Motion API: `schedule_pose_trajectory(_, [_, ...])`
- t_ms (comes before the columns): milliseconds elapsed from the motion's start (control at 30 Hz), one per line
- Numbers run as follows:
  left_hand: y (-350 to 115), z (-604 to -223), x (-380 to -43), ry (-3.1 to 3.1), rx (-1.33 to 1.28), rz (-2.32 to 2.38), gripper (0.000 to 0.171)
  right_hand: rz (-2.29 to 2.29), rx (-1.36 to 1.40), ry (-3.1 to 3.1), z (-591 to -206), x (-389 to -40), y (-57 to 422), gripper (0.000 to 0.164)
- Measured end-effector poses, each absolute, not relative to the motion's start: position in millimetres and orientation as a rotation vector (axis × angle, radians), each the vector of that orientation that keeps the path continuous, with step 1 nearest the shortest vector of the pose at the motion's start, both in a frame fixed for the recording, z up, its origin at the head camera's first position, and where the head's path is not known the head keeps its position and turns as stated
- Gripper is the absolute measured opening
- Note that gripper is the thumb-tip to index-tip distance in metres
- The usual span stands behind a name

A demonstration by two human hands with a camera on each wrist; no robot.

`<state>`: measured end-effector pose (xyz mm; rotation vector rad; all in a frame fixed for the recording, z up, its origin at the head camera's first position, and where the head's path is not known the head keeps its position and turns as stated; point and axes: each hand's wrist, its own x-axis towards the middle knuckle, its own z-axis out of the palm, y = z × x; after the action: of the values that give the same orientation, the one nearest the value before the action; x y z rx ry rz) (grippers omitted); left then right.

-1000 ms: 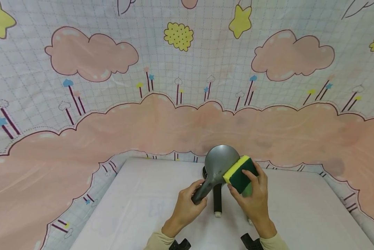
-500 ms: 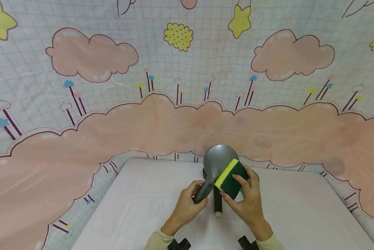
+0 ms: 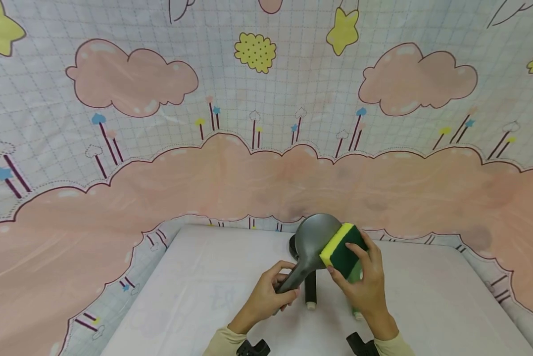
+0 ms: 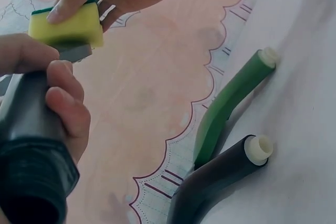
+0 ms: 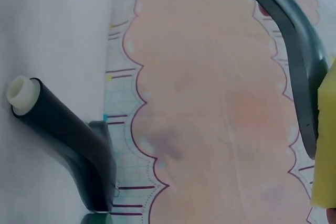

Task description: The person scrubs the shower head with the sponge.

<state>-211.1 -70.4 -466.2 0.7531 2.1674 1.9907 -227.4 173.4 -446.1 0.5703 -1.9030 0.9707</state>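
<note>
My left hand [image 3: 265, 295] grips the handle of a grey shower head [image 3: 316, 238], holding it tilted above the table with its round head up. In the left wrist view the threaded open end of its handle [image 4: 31, 174] faces the camera. My right hand [image 3: 367, 283] pinches a sponge [image 3: 350, 253] between thumb and fingers, yellow on one side and dark green on the other. The sponge's yellow face [image 5: 328, 145] lies against the shower head, as the right wrist view shows. Part of the shower head's far side is hidden.
A black shower head [image 4: 210, 179] and a green shower head [image 4: 226, 106], both with whitish connector ends, lie on the white table [image 3: 195, 287] beyond and below my hands. A cartoon-patterned cloth [image 3: 248, 183] hangs behind the table.
My right hand slid the sponge left and down along the shower head, then back up to the right. The shower head is slightly lower, and my left fingers have shifted on its handle.
</note>
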Motion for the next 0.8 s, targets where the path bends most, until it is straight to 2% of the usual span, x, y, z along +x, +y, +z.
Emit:
schedule_pose_trajectory(300, [-76,-470,-216,1.825,0.944,1.968,0.053,0.993,0.514,-1.928,-445,-230,186,0.06])
schedule_pose_trajectory(533, [-82,-469,-215,1.648,0.891,1.943,0.055,1.022,0.484,-1.966,-446,-229,188,0.065])
schedule_pose_trajectory(800, [-80,-471,-214,1.719,0.828,1.98,0.033,1.079,0.444,-2.003,-444,-228,189,0.067])
